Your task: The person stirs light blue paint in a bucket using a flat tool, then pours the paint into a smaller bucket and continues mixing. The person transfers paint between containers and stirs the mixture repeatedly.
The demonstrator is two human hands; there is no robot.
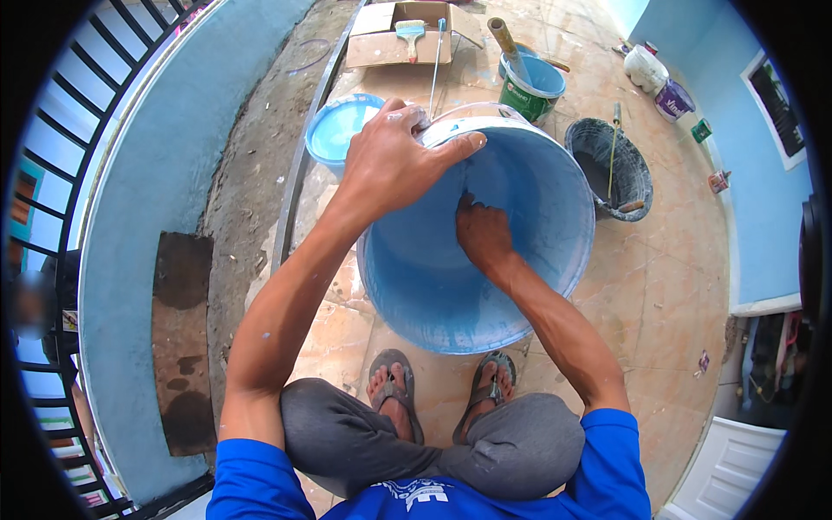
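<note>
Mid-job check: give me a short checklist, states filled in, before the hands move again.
1. Left hand on the rim of the large bucket: ok, thumb over the edge.
2. Bucket mouth facing the person: ok.
3. Right hand inside the bucket: ok, no tool visible in it.
4. Right fingertip touching the inner wall: cannot tell.
5. Sandalled feet out of contact with the bucket: cannot tell.
6. Wide brush outside the bucket: ok, at the cardboard box.

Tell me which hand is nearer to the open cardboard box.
Left. The left hand grips the big bucket's rim on the side toward the cardboard box; the right hand reaches inside the bucket, farther from the box.
</note>
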